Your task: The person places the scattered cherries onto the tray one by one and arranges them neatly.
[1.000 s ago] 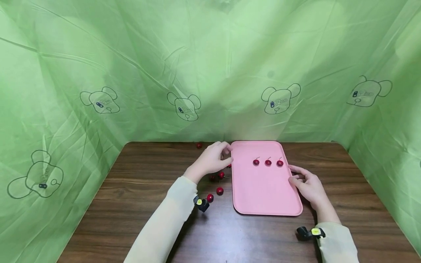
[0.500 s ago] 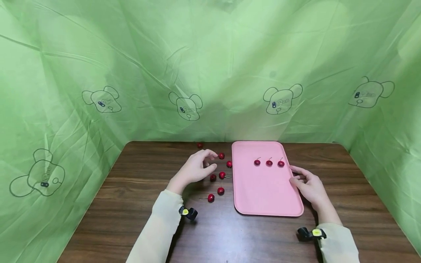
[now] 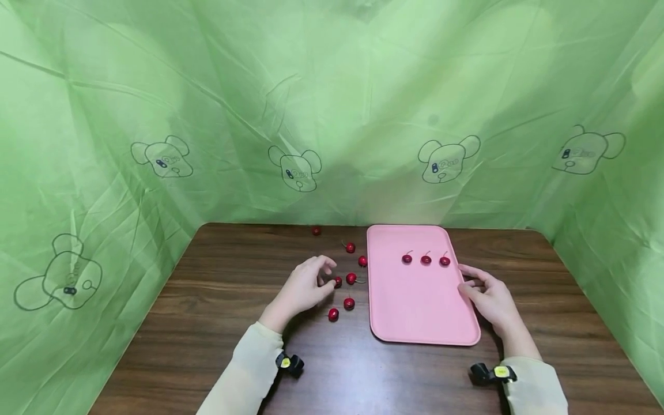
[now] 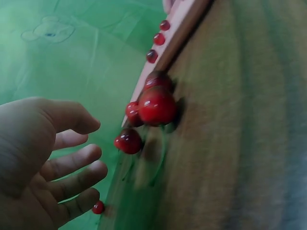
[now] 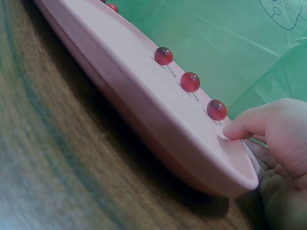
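Observation:
My left hand [image 3: 303,288] hovers over the table beside loose red cherries, its fingers loosely bent and holding nothing. Nearest to its fingertips is a dark cherry [image 3: 338,282]; in the left wrist view a gap shows between the fingers and the large cherry [image 4: 157,106]. The pink tray [image 3: 420,311] lies flat, with three stemmed cherries in a row on it, the middle cherry [image 3: 426,260] among them. My right hand [image 3: 490,297] grips the tray's right rim. In the right wrist view its thumb [image 5: 235,130] rests inside the rim, with the fingers outside and partly hidden.
Several more cherries lie between my left hand and the tray, such as the front cherry [image 3: 334,314]. One cherry [image 3: 316,230] sits near the table's back edge. A green cloth [image 3: 332,115] hangs behind and beside the wooden table [image 3: 207,323].
My left hand has drawn back from the tray's left edge, leftward and toward me, uncovering cherries by the tray. My right hand has kept its grip on the rim.

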{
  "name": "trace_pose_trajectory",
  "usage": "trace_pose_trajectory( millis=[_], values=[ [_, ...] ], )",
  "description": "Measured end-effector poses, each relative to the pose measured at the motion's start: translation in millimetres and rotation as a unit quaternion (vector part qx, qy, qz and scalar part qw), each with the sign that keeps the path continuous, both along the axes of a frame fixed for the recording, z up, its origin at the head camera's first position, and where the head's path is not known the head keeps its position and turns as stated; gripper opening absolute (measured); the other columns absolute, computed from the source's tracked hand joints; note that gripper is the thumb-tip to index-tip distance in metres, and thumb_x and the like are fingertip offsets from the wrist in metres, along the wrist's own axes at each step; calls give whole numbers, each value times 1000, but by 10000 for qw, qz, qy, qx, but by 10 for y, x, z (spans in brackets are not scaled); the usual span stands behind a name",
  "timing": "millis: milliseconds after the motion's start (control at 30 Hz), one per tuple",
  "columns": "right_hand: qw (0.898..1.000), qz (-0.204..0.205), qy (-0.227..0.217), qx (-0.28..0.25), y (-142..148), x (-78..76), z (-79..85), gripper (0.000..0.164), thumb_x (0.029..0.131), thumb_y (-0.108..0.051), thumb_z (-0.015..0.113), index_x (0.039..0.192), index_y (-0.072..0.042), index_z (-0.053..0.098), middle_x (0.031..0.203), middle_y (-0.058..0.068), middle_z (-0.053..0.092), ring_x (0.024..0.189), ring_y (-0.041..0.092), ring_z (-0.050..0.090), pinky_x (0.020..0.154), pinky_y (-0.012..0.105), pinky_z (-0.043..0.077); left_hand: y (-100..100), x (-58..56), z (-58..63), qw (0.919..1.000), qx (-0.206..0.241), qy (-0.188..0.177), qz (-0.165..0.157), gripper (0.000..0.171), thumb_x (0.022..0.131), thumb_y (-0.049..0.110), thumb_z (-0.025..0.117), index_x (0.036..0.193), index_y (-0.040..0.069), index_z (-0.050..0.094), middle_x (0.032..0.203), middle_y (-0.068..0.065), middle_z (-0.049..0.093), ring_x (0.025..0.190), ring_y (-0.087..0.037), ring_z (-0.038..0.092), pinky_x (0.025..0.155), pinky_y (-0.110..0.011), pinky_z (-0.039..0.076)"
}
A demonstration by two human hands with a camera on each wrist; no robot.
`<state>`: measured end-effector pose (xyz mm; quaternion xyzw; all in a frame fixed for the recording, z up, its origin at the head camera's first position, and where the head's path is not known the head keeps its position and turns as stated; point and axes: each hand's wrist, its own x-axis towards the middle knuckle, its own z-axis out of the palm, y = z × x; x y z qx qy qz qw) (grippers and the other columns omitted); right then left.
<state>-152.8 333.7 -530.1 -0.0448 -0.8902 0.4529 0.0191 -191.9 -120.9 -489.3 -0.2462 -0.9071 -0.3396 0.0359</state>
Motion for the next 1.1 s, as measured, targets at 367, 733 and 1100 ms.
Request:
trace_pose_trajectory(
  millis=[367, 733, 1100],
  values=[
    [10000, 37, -61, -2, 22, 29, 13, 51, 106, -20, 71, 154, -4, 61, 119, 19, 73, 94, 9, 64, 75, 22, 52, 21, 54, -136, 9997, -50, -133, 209, 31, 84, 7, 80, 113, 10, 71, 93, 1, 71, 74, -9, 63, 72, -28, 53],
    [10000, 32, 21, -62, 30, 11, 39, 51, 106, -20, 72, 153, -4, 61, 120, 20, 73, 96, 10, 64, 76, 22, 53, -3, -11, -233, 9989, 157, -399, 166, 29, 85, 9, 80, 112, 11, 70, 94, -1, 71, 69, -4, 57, 68, -28, 52],
    [9997, 17, 37, -225, -2, 0, 7, 50, 106, -17, 72, 153, -5, 62, 118, 21, 73, 93, 10, 66, 75, 23, 55, -43, 4, -225, 9977, 211, -611, 185, 25, 88, 11, 82, 111, 12, 72, 96, -1, 71, 70, -6, 58, 69, -28, 51]
  ],
)
